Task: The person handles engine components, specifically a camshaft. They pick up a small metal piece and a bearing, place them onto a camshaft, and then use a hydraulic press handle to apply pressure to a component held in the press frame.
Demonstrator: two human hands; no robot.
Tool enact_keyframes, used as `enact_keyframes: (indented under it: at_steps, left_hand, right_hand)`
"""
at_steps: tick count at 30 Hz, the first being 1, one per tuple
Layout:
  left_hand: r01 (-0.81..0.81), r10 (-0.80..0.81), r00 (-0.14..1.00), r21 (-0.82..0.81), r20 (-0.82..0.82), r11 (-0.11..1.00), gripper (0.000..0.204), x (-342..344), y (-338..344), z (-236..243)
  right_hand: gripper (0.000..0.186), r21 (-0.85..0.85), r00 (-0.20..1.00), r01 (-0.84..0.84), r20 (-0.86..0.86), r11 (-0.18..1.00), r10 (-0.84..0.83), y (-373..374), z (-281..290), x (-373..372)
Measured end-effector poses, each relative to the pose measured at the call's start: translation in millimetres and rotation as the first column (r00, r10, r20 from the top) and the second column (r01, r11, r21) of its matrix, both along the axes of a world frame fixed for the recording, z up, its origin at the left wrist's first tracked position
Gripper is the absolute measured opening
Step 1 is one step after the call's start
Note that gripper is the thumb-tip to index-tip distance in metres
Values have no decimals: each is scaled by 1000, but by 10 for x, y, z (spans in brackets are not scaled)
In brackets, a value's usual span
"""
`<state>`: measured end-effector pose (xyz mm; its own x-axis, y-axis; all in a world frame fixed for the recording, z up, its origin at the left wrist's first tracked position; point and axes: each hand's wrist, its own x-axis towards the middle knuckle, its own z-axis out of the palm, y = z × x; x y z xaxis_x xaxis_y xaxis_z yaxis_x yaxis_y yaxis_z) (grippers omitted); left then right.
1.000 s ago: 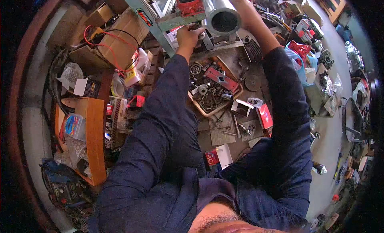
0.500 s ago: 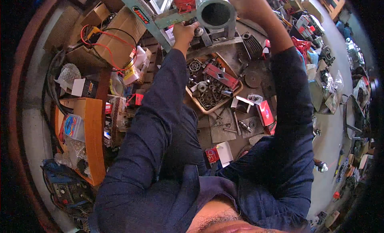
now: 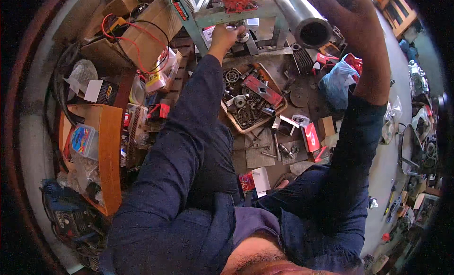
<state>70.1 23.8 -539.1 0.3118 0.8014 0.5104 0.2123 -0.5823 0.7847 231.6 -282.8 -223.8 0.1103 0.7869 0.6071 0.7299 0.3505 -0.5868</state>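
Observation:
A green press frame point(image 3: 246, 14) stands at the top, with a red jack point(image 3: 239, 2) on its crossbar. Under that bar, my left hand point(image 3: 226, 38) is closed with its fingertips on a small round metal part point(image 3: 243, 37), beside a dark upright block point(image 3: 251, 42). A thick steel pipe point(image 3: 302, 21) slants from the top edge, its hollow end toward me. My right hand point(image 3: 338, 4) is against the pipe's upper side at the top right; it looks closed around it, though most of its fingers are in shadow or hidden.
Below the press sits a tray point(image 3: 250, 131) of greasy metal parts with a red bar-shaped piece point(image 3: 263, 90). Cardboard boxes point(image 3: 106, 53) and a wooden box point(image 3: 111, 157) crowd the left. A blue plastic bag point(image 3: 336, 83) lies at the right, near small opened cartons point(image 3: 311, 137).
The pipe's hollow end has swung right and a little down, and my right hand and forearm have moved right with it. My left hand stays at the round part.

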Motion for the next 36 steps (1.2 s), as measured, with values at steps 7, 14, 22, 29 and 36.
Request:
enact_keyframes:
  at_steps: [7,14,22,29,36]
  left_hand:
    - [-189,175,945,-25,-278,982,47,52,-637,599]
    - [-183,141,943,-117,-303,976,51,17,-558,513]
    - [-122,88,966,-128,-244,984,56,23,-410,374]
    - [12,-37,981,-132,-188,991,66,-143,-391,229]
    - [-71,32,961,-134,-274,989,84,21,-600,351]
  right_hand:
    - [20,89,993,-79,-76,993,86,-98,-54,-101]
    - [22,135,965,-252,107,958,239,-205,-10,-73]
    - [35,309,926,-104,377,945,-21,-493,24,-418]
    - [50,363,815,-191,577,912,-59,-553,37,-431]
    - [47,361,823,-101,554,927,-127,-572,-79,-405]
